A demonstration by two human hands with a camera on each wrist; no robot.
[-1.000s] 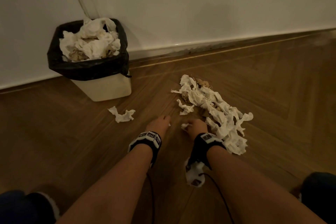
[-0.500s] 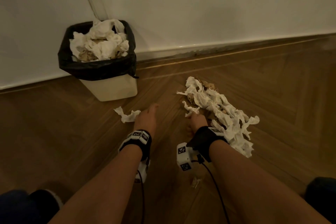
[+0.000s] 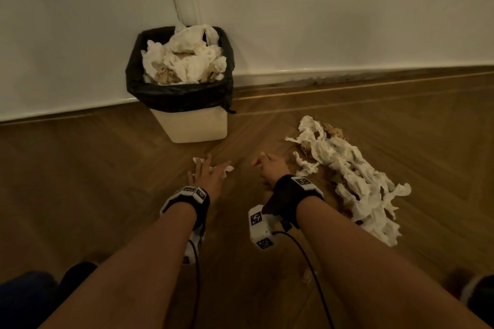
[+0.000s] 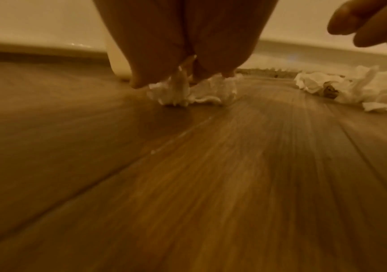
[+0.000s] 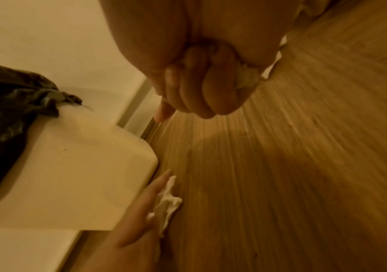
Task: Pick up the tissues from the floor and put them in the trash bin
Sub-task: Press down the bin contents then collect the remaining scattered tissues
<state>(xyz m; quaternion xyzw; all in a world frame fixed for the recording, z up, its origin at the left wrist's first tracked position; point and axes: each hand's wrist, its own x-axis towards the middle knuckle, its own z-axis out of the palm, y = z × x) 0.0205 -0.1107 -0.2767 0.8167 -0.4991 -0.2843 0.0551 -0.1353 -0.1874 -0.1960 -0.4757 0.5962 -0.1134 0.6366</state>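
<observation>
A cream trash bin (image 3: 199,127) with a black liner stands against the wall, heaped with crumpled tissues (image 3: 184,60). My left hand (image 3: 208,167) lies flat with spread fingers on a small white tissue (image 3: 227,168) on the floor just before the bin. In the left wrist view its fingertips (image 4: 141,81) press that tissue (image 4: 202,93). My right hand (image 3: 263,165) hovers to the right, curled around a small tissue piece (image 5: 246,79). A long pile of tissues (image 3: 347,176) lies on the floor to its right.
White walls meet in a corner behind the bin (image 5: 71,174). The floor (image 3: 107,181) is brown wood. A tiny tissue scrap (image 3: 307,278) lies under my right forearm. My knees (image 3: 32,296) show at the bottom corners.
My left hand reached forward and spread over the small tissue near the bin. My right hand left the pile and moved toward the bin, still curled on a tissue piece.
</observation>
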